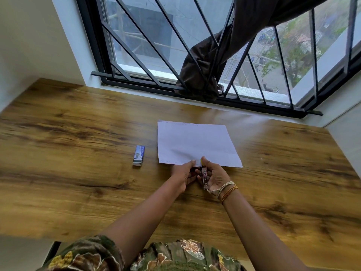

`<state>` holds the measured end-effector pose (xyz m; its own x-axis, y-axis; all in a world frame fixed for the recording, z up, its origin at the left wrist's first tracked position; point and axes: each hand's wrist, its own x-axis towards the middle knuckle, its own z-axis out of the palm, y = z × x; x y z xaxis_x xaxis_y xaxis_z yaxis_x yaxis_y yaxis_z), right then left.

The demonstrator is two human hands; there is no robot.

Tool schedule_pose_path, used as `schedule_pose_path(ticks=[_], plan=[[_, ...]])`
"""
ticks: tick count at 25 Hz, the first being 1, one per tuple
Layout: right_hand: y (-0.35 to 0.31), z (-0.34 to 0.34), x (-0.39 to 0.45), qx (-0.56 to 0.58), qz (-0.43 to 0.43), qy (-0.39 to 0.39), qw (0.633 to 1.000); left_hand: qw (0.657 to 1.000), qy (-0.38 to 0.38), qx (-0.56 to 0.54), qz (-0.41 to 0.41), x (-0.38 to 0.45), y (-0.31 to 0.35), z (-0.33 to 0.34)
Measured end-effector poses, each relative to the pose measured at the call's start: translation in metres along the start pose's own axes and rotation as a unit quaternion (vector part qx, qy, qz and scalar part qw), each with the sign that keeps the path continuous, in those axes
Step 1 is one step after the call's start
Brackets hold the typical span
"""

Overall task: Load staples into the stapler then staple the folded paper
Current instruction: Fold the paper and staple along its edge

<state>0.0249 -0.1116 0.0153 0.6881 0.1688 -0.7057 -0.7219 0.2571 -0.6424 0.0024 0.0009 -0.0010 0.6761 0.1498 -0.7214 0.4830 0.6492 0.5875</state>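
Both hands meet at the near edge of the one paper (195, 145) on the table (78, 182): right hand (214, 176) fingers curled around one stapler (204, 178), left hand (184, 176) fingertips pinched at its front end, one staple box (139, 155) left of the paper, slid partly open.

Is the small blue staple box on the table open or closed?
Open. The staple box lies flat left of the paper, and its inner tray sticks out at the near end.

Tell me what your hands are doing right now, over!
Both hands, left and right, grip the stapler at the paper's near edge. Staple box lies apart, left, open. Nothing blocking.
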Motion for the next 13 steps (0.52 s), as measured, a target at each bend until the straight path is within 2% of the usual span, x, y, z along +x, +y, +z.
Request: schedule_pose_path(ticks=[5, 8, 13], plan=[[0.007, 0.010, 0.002, 0.023, -0.008, -0.016, 1.000, 0.998, -0.054, 0.026, -0.018, -0.003, 0.001, 0.004], [0.011, 0.014, 0.008, 0.014, -0.008, 0.008, 1.000, 0.995, -0.081, 0.049, -0.023, -0.003, 0.005, 0.004], [0.009, 0.014, 0.014, 0.014, 0.001, 0.027, 1.000, 0.996, -0.067, 0.062, -0.024, 0.002, 0.005, 0.005]])
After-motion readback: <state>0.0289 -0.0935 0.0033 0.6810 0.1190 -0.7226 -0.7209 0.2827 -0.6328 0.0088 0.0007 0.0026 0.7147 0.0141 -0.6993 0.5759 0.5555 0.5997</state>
